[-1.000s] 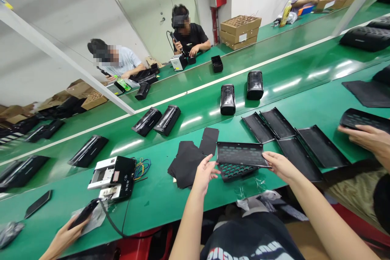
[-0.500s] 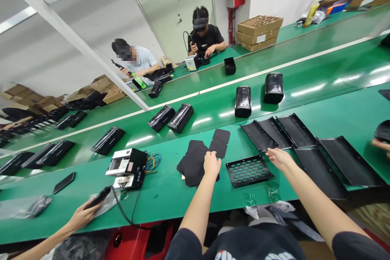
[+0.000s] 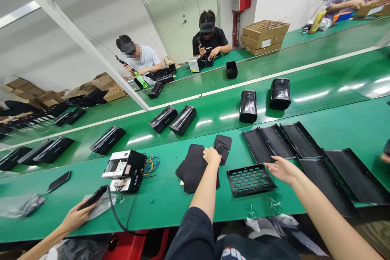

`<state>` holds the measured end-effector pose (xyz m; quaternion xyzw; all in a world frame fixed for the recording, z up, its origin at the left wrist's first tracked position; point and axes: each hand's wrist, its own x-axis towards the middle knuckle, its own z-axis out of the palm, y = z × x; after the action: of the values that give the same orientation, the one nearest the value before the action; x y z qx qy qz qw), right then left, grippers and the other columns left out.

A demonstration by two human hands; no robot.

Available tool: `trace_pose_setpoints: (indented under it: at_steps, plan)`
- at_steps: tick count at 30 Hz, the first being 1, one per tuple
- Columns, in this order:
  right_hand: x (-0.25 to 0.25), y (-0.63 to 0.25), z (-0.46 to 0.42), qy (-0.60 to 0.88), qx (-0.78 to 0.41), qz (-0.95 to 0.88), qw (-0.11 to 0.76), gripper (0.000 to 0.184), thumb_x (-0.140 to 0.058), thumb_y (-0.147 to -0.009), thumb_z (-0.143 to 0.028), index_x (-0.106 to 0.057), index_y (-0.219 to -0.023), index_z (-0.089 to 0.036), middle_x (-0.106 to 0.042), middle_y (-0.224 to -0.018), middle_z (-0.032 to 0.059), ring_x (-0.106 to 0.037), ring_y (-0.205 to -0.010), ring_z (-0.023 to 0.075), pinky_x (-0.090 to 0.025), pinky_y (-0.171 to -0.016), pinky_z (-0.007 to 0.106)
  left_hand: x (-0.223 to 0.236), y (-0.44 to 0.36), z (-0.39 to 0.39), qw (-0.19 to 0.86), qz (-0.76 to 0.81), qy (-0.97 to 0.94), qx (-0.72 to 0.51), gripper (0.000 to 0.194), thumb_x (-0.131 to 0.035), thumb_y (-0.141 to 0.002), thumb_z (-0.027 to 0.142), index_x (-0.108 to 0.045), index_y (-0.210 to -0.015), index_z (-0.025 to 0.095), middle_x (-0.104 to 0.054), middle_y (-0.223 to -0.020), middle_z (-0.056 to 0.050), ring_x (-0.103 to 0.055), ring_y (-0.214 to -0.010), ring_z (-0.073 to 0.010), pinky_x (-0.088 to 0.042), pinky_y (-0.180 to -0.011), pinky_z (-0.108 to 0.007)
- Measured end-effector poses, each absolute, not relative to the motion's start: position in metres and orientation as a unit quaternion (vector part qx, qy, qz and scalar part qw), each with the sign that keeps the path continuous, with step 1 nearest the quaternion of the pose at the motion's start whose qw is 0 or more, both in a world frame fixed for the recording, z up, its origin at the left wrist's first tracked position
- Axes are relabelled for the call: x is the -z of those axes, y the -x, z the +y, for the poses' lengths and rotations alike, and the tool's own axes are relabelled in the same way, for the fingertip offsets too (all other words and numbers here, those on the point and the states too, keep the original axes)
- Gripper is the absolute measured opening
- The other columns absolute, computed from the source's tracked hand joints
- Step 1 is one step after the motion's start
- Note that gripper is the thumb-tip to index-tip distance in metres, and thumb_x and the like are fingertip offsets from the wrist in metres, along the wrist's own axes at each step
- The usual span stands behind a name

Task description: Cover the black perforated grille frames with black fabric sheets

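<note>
Left hand (image 3: 211,156) is back-up, fingers curled down over the black sheets (image 3: 192,166); fingertips hidden, so can't tell if it grips one. Its forearm covers part of the pile's right side. Lower sheets are mostly covered, count unclear. Right hand (image 3: 282,170) is open, fingers loosely stretched, nothing in it; contact with the perforated panel (image 3: 250,180) can't be made out. Co-worker's hand at the right edge is cut off, as is the dark piece (image 3: 387,147) by it. Writing on the machine (image 3: 129,170) is too small to read.

Sheets lie directly under left hand, on the green bench (image 3: 164,211). Perforated panel lies flat between the hands, just left of the right fingertips. Black covers (image 3: 301,140) lie beyond and to the right of right hand.
</note>
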<state>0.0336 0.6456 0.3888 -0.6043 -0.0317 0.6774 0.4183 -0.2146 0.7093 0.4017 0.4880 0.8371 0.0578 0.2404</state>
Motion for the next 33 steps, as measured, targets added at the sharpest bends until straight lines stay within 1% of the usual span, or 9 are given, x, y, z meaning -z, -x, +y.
trace_pose_setpoints:
  at_steps: [5,7,10,13,15,20,23,27,33]
  plan:
    - [-0.390,-0.030,0.629,0.653,-0.609,-0.074,0.444,0.034,-0.061,-0.063,-0.018,-0.049,-0.095,-0.019,-0.053,-0.111,0.0118,-0.060,-0.079,0.0174,-0.042,-0.048,0.020,-0.409,0.210,0.702,0.302,0.803,-0.491,-0.151,0.051,-0.058,-0.061,0.003,-0.043,-0.108,0.015,-0.055,-0.107,-0.014,-0.035,-0.115,-0.0254,-0.019,-0.094,-0.042]
    - [-0.393,-0.026,0.622,0.666,-0.571,-0.131,0.461,0.038,-0.063,-0.063,-0.023,-0.051,-0.099,-0.019,-0.053,-0.112,0.0105,-0.059,-0.082,0.0173,-0.042,-0.050,0.020,-0.416,0.212,0.701,0.349,0.776,-0.484,-0.203,0.050,-0.057,-0.061,0.004,-0.044,-0.108,0.015,-0.057,-0.104,-0.013,-0.042,-0.110,-0.0239,-0.024,-0.092,-0.040]
    - [-0.402,-0.012,0.613,0.635,-0.567,-0.225,0.475,0.040,-0.064,-0.063,-0.032,-0.055,-0.098,-0.016,-0.057,-0.107,0.0119,-0.058,-0.078,0.0177,-0.042,-0.053,0.022,-0.431,0.216,0.699,0.440,0.715,-0.463,-0.284,0.031,-0.053,-0.067,0.012,-0.053,-0.098,0.012,-0.061,-0.097,-0.012,-0.055,-0.093,-0.0203,-0.038,-0.081,-0.032]
    - [-0.412,0.011,0.606,0.535,-0.671,-0.232,0.457,0.040,-0.065,-0.063,-0.037,-0.057,-0.097,-0.016,-0.060,-0.101,0.0126,-0.059,-0.079,0.0191,-0.045,-0.059,0.026,-0.456,0.219,0.687,0.508,0.652,-0.443,-0.348,0.023,-0.051,-0.071,0.022,-0.057,-0.090,0.010,-0.064,-0.088,-0.010,-0.060,-0.080,-0.0177,-0.044,-0.071,-0.028]
    - [-0.420,0.031,0.600,0.432,-0.762,-0.196,0.441,0.041,-0.061,-0.067,-0.043,-0.058,-0.099,-0.018,-0.060,-0.105,0.0116,-0.058,-0.088,0.0209,-0.046,-0.070,0.031,-0.478,0.221,0.671,0.575,0.593,-0.400,-0.397,0.024,-0.058,-0.067,0.028,-0.058,-0.084,0.011,-0.064,-0.080,-0.008,-0.060,-0.071,-0.0164,-0.045,-0.066,-0.027]
    - [-0.440,0.075,0.585,0.228,-0.889,-0.122,0.377,0.058,-0.046,-0.066,-0.065,-0.060,-0.097,-0.018,-0.064,-0.097,0.0106,-0.059,-0.090,0.0231,-0.041,-0.083,0.041,-0.537,0.223,0.621,0.737,0.451,-0.261,-0.430,0.026,-0.072,-0.054,0.023,-0.059,-0.074,0.013,-0.062,-0.064,-0.002,-0.057,-0.057,-0.0113,-0.045,-0.058,-0.023]
    - [-0.461,0.081,0.582,0.253,-0.879,-0.101,0.391,0.042,-0.061,-0.060,-0.055,-0.065,-0.084,-0.020,-0.069,-0.081,0.0067,-0.062,-0.083,0.0233,-0.043,-0.082,0.040,-0.567,0.229,0.598,0.750,0.437,-0.271,-0.417,0.022,-0.069,-0.060,0.022,-0.059,-0.078,0.013,-0.064,-0.067,-0.003,-0.059,-0.060,-0.0118,-0.045,-0.059,-0.021]
    - [-0.503,0.060,0.586,0.339,-0.819,-0.120,0.447,0.020,-0.071,-0.058,-0.034,-0.067,-0.072,-0.020,-0.069,-0.073,0.0039,-0.063,-0.079,0.0232,-0.045,-0.079,0.037,-0.596,0.244,0.580,0.690,0.474,-0.317,-0.445,0.023,-0.065,-0.066,0.021,-0.060,-0.087,0.014,-0.065,-0.074,-0.004,-0.060,-0.069,-0.0140,-0.046,-0.064,-0.022]
    - [-0.568,0.022,0.577,0.372,-0.804,-0.239,0.397,0.024,-0.067,-0.063,-0.032,-0.067,-0.085,-0.020,-0.069,-0.080,0.0078,-0.063,-0.078,0.0261,-0.050,-0.071,0.038,-0.620,0.256,0.559,0.685,0.469,-0.353,-0.432,0.030,-0.059,-0.072,0.023,-0.057,-0.101,0.017,-0.065,-0.069,-0.004,-0.061,-0.066,-0.0153,-0.048,-0.061,-0.024]
